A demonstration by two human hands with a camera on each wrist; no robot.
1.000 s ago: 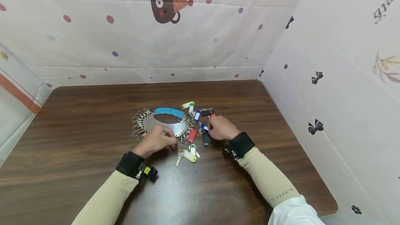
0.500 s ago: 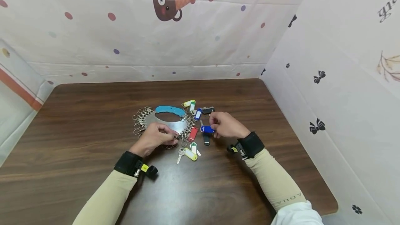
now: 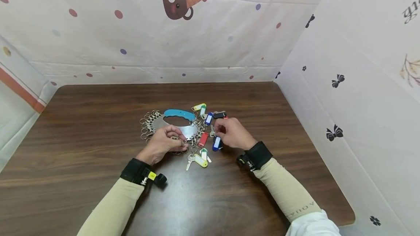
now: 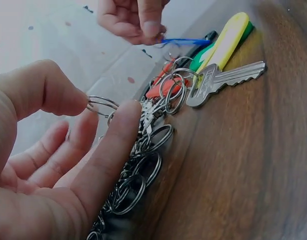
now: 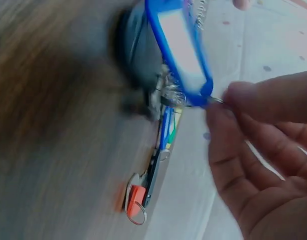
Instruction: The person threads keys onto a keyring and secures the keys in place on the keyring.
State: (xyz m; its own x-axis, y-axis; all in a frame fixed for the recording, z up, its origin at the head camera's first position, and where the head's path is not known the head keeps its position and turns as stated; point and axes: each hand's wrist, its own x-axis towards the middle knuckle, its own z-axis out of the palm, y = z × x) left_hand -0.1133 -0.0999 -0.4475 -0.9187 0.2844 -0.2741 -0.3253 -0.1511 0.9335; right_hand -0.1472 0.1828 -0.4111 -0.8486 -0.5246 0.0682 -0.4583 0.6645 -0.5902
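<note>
A silver metal plate (image 3: 188, 131) with a blue grip (image 3: 178, 114) lies on the table, fringed with clips and split rings. My left hand (image 3: 161, 144) is at its near edge and pinches a split ring (image 4: 102, 102) between thumb and finger. To the right, my right hand (image 3: 234, 134) pinches the small ring of a blue key tag (image 5: 181, 50), whose white label shows. A red tag (image 3: 203, 140), a yellow tag (image 3: 200, 160) and a silver key (image 4: 226, 80) hang off the plate's right side.
Behind the right hand lie a black tag (image 3: 220, 114), another blue tag (image 3: 208, 119) and a yellow tag (image 3: 198, 107). A dark grey tag (image 5: 138, 47) is beside the held one. Patterned white sheets (image 3: 98, 39) border the wooden table (image 3: 98, 105).
My right hand lifted the blue tag, turned it and shifted slightly left toward the plate. My left hand stays at the near edge, its fingers now more spread around the ring.
</note>
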